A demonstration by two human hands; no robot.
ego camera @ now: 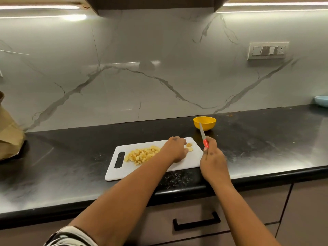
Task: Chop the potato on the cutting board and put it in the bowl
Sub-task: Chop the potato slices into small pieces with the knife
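Nearly chopped: a heap of diced potato (142, 155) on the white cutting board (124, 173), two uncut potato pieces (189, 147) at its far right end. Left hand (174, 149) curled down on the board beside those pieces, fingertips hidden, so cannot tell whether pinching one. Right hand (212, 153) wrapped round the red-handled knife (203, 136), blade raised, pointing toward the yellow bowl (204, 123) on the counter (266, 139). Best next: tuck fingertips back, steady a piece flat, lower the blade straight down.
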